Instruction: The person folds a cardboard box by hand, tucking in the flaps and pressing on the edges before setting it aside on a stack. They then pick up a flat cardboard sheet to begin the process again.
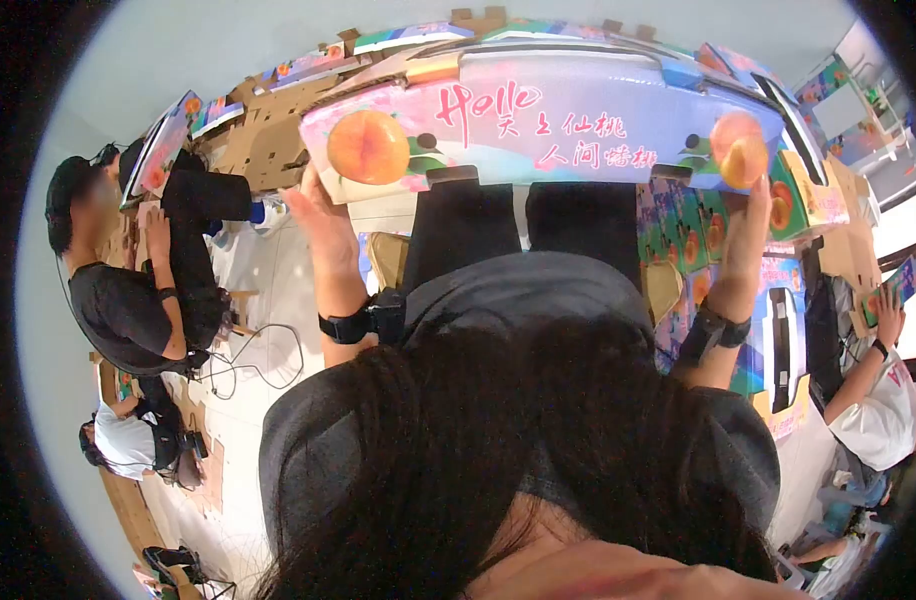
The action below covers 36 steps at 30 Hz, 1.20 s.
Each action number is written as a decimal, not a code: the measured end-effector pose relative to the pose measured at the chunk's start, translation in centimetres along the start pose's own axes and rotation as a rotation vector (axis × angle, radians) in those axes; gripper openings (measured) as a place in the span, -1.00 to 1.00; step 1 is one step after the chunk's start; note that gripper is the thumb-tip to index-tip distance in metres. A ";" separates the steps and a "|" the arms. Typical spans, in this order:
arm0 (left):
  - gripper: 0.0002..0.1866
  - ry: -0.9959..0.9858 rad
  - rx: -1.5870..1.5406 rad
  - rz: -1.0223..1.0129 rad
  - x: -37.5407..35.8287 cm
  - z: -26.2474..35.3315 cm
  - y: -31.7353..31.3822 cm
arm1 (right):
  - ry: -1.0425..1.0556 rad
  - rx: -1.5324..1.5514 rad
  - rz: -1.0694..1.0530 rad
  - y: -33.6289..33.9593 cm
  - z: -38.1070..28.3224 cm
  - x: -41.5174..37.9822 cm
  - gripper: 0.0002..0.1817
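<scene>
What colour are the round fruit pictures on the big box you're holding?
Orange-yellow peaches on a pale pink-and-blue box, seen best in the head view.

I'm seeing a pale tiled floor (258, 290) lying under flattened cardboard sheets (263, 140), with a plain light wall (178, 50) rising behind and daylight brightening the right side.

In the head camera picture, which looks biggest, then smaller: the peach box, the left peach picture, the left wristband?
1. Peach box
2. Left peach picture
3. Left wristband, though it sits nearer the camera, so its real size is unsure.
</scene>
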State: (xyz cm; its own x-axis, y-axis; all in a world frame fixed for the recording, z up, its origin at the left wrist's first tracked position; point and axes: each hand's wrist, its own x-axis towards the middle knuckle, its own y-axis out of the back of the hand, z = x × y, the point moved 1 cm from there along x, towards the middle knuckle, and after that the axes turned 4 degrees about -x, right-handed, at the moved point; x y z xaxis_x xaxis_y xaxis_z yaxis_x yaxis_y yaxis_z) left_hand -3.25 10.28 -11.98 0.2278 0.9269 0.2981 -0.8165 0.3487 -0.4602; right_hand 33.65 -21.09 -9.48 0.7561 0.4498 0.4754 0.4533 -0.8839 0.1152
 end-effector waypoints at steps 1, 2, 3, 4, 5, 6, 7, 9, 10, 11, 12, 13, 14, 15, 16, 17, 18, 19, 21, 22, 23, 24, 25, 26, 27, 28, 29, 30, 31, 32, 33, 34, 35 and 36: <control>0.14 -0.026 -0.035 0.001 -0.2 0.1 0.0 | 0.015 -0.036 0.045 0.4 -0.4 -0.2 -0.40; 0.15 -0.053 -0.071 0.003 -0.5 0.7 -0.2 | 0.030 -0.072 0.090 0.2 -1.4 -0.6 -0.40; 0.16 -0.080 -0.107 0.004 -0.8 1.2 -0.2 | 0.046 -0.108 0.135 0.1 -2.6 -1.0 -0.41; 0.16 -0.103 -0.105 -0.036 -0.9 1.5 0.2 | 0.019 -0.143 0.127 -0.3 -4.4 -1.3 -0.44; 0.12 -0.101 -0.114 -0.012 -1.1 1.5 0.4 | 0.044 -0.158 0.121 -0.3 -4.8 -1.4 -0.43; 0.09 -0.100 -0.123 0.011 -1.2 1.6 0.5 | 0.069 -0.173 0.114 -0.4 -5.2 -1.3 -0.43; 0.05 -0.099 -0.132 0.035 -1.3 1.7 0.5 | 0.096 -0.188 0.107 -0.4 -5.4 -1.3 -0.43; -0.12 -0.143 -0.095 0.025 -1.3 1.9 0.2 | 0.058 -0.197 0.091 -0.7 -5.2 -1.3 -0.44; -0.16 -0.148 -0.078 0.021 -1.4 1.9 0.0 | 0.038 -0.202 0.083 -0.7 -5.0 -1.3 -0.45; -0.20 -0.153 -0.063 0.016 -1.4 1.9 -0.1 | 0.056 -0.189 0.098 -0.8 -4.9 -1.3 -0.45; -0.28 -0.197 -0.041 -0.021 -1.3 2.2 -0.1 | 0.074 -0.176 0.115 -1.2 -5.1 -1.4 -0.46; -0.27 -0.177 -0.024 0.000 -1.3 2.3 -0.2 | 0.092 -0.162 0.132 -1.7 -5.4 -1.6 -0.46; -0.25 -0.156 -0.005 0.023 -1.4 2.6 -0.2 | 0.138 -0.184 0.186 -2.3 -5.8 -1.8 -0.45; -0.23 -0.135 0.013 0.046 -1.5 2.8 -0.3 | 0.186 -0.204 0.239 -3.0 -6.8 -2.0 -0.44; -0.22 -0.152 0.028 0.025 -1.5 2.8 0.1 | 0.232 -0.226 0.292 -3.4 -7.5 -2.1 -0.43; -0.21 -0.168 0.042 0.005 -1.5 2.7 0.7 | 0.356 -0.295 0.342 -3.3 -7.9 -2.2 -0.39; -0.19 -0.183 0.057 -0.017 -1.6 2.8 0.8 | 0.480 -0.365 0.392 -3.2 -8.2 -2.4 -0.34; -0.10 -0.230 0.107 -0.041 -1.8 3.0 0.9 | 0.604 -0.436 0.442 -3.1 -8.6 -2.6 -0.28; 0.08 -0.323 0.207 -0.092 -2.1 3.8 0.8 | 0.785 -0.718 0.287 -1.5 -10.5 -3.1 -0.10; 0.19 -0.404 0.168 -0.193 -2.3 4.9 -0.5 | 0.872 -0.857 0.203 -0.9 -11.6 -3.3 -0.01; 0.31 -0.486 0.128 -0.293 -2.6 6.0 -2.0 | 0.850 -0.846 0.095 -0.8 -12.7 -3.6 0.05; 0.43 -0.567 0.087 -0.393 -2.8 6.8 -3.0 | 0.826 -0.834 -0.013 -1.2 -13.8 -4.0 0.11; 0.50 -0.539 0.147 -0.436 -2.9 7.0 -2.9 | 0.801 -0.821 -0.121 -1.4 -14.4 -4.3 0.17; 0.57 -0.512 0.208 -0.480 -3.1 7.3 -2.5 | 0.776 -0.862 -0.176 -1.1 -13.8 -4.4 0.24; 0.65 -0.485 0.270 -0.522 -3.3 7.6 -2.3 | 0.766 -0.888 -0.181 -1.1 -13.8 -4.6 0.25; 0.67 -0.426 0.217 -0.536 -3.5 7.7 -2.8 | 0.756 -0.912 -0.188 -1.2 -13.8 -4.7 0.25; 0.68 -0.431 0.234 -0.555 -3.7 7.6 -2.9 | 0.746 -0.935 -0.193 -1.4 -13.8 -4.9 0.26; 0.68 -0.435 0.251 -0.576 -3.7 7.3 -3.1 | 0.743 -0.988 -0.167 -1.8 -14.1 -5.0 0.30; 0.69 -0.439 0.266 -0.598 -3.6 7.0 -3.3 | 0.718 -1.033 -0.164 -2.0 -14.4 -5.4 0.31; 0.68 -0.469 0.286 -0.605 -3.5 6.8 -3.4 | 0.693 -1.080 -0.161 -2.0 -14.7 -5.8 0.33; 0.67 -0.454 0.270 -0.599 -3.5 6.7 -3.4 | 0.669 -1.127 -0.158 -2.1 -14.9 -6.0 0.35; 0.65 -0.440 0.254 -0.594 -3.5 6.6 -3.5 | 0.658 -1.136 -0.174 -2.3 -15.0 -6.0 0.30; 0.64 -0.425 0.237 -0.588 -3.5 6.5 -3.5 | 0.646 -1.144 -0.190 -2.5 -15.1 -6.1 0.26; 0.63 -0.430 0.248 -0.585 -3.3 6.3 -3.4 | 0.634 -1.151 -0.207 -2.7 -15.1 -6.0 0.23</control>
State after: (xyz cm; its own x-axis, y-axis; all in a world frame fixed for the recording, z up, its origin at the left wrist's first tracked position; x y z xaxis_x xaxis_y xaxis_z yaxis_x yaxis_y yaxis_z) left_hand -4.63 5.15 -6.14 0.4746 0.4482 0.7575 -0.7334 0.6773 0.0587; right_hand 20.73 -23.39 0.54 0.2307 0.7286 0.6449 -0.3603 -0.5517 0.7522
